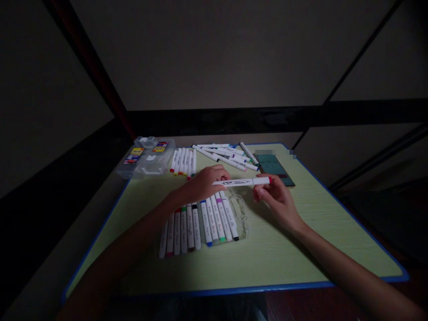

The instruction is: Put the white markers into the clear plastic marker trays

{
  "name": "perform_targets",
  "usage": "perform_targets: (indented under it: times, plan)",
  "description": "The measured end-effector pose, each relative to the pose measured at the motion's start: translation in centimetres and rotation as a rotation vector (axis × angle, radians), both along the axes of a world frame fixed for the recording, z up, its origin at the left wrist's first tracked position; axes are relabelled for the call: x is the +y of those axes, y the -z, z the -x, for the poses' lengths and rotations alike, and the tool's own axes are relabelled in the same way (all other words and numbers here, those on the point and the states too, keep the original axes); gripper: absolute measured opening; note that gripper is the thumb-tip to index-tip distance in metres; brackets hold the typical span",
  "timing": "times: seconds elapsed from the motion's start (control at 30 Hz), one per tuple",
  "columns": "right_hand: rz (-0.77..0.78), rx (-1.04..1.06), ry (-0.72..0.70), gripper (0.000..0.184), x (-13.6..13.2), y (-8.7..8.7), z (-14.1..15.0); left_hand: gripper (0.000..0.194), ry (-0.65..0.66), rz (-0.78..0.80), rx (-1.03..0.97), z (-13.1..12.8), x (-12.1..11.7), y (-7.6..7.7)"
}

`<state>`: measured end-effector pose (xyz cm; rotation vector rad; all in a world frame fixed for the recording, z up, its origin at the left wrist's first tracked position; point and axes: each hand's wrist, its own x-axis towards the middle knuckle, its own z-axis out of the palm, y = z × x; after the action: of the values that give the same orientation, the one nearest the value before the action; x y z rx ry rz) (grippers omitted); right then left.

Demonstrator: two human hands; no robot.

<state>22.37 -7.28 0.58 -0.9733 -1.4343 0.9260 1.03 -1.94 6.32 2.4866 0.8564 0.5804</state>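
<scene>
A white marker [242,182] with a red end lies level between my two hands, above the table. My left hand [205,182] is closed round its left end. At the red end, the fingers of my right hand [276,196] pinch the marker. Beneath them, a clear plastic tray [243,214] lies on the table with white markers [214,220] in it, their ends blue, green, purple and black. More white markers [180,232] lie side by side just left of these, partly hidden by my left forearm.
A pale green table [301,254] has a blue edge. Clear plastic cases [152,162] with labels stand at the back left, beside a row of markers [183,161]. A loose pile of markers [230,156] lies at the back, and a phone [274,168] lies right of it.
</scene>
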Motion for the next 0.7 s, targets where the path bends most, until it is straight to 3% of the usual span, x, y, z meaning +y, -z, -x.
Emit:
perform_targets:
  times: [0.17,0.4,0.7]
  plan:
    - [0.030,0.094,0.022,0.022,0.0,0.0,-0.1,0.012,-0.001,0.057,-0.047,-0.4,-0.6,0.1]
    - [0.066,0.229,0.064,0.016,0.4,0.0,-0.5,0.034,0.026,0.402,-0.028,1.2,0.3,-0.4]
    - [0.046,0.182,0.099,0.015,0.5,0.0,-0.7,0.024,-0.005,0.545,-0.154,2.1,1.2,-0.4]
